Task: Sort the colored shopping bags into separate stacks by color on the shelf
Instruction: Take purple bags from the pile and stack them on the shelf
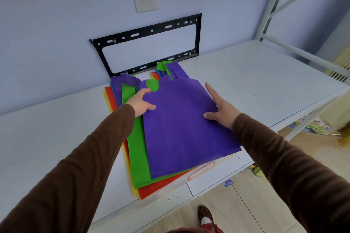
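One mixed pile of flat fabric shopping bags lies on the white shelf (255, 73). A purple bag (181, 128) is on top, skewed to the right. Under it lies a green bag (137, 155), then a red bag (161, 185) and a yellow bag (134, 192), with a blue edge showing at the back. My left hand (141, 105) grips the purple bag's upper left edge, thumb on top. My right hand (220, 108) holds its right edge, with the thumb on the fabric and the fingers stretched along the side.
A black metal wall bracket (147, 45) is fixed to the wall right behind the pile. The shelf's white uprights (272, 4) stand at the right. The shelf surface extends left and right of the pile. Below are a wood floor and some printed papers (314, 126).
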Available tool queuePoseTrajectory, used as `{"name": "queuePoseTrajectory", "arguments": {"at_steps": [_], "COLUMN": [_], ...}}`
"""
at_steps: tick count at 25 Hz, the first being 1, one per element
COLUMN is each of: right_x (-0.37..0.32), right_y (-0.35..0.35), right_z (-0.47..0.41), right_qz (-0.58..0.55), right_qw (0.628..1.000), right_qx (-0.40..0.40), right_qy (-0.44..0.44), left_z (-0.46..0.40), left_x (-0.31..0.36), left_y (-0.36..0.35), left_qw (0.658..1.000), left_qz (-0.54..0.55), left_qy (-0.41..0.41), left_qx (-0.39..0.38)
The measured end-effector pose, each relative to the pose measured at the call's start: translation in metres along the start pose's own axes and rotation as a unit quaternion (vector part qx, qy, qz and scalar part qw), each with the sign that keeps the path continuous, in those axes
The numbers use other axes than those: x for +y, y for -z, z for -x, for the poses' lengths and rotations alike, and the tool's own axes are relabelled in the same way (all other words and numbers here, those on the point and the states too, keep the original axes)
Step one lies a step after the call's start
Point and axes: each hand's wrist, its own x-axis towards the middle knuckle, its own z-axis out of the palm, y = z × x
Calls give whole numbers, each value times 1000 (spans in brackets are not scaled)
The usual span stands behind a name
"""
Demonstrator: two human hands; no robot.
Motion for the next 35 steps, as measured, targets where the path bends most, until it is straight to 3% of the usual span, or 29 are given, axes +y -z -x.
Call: {"name": "queuePoseTrajectory", "arguments": {"at_steps": [3, 5, 8, 11, 18, 24, 27, 32, 35], "right_x": [20, 31, 39, 49, 74, 69, 109, 227, 274], "right_y": [10, 14, 29, 66, 244, 428, 467, 449, 433], "right_z": [14, 22, 25, 12, -37, -70, -85, -106, -108], "right_qz": [-22, -18, -19, -28, 52, 31, 29, 96, 124], "right_qw": [998, 995, 997, 999, 992, 984, 992, 993, 986], "right_qx": [-59, -99, -73, -8, 113, 157, 117, 35, 14], "right_qy": [-19, -30, -5, 13, 16, 80, 39, -63, -113], "left_z": [-1, -2, -10, -30, -93, -133, -156, -205, -221], "left_x": [-3, -3, 11, 47, 221, 383, 393, 307, 269], "left_y": [-5, -9, -16, -31, -120, -153, -201, -316, -357], "left_qw": [999, 998, 992, 985, 962, 939, 957, 989, 992], "left_qz": [-29, 18, 65, 17, -56, 46, 75, 134, 127], "left_qy": [-44, -62, -101, -167, -254, -319, -266, -69, -11], "left_qx": [-1, 20, 24, 41, 88, 117, 83, -5, -23]}}
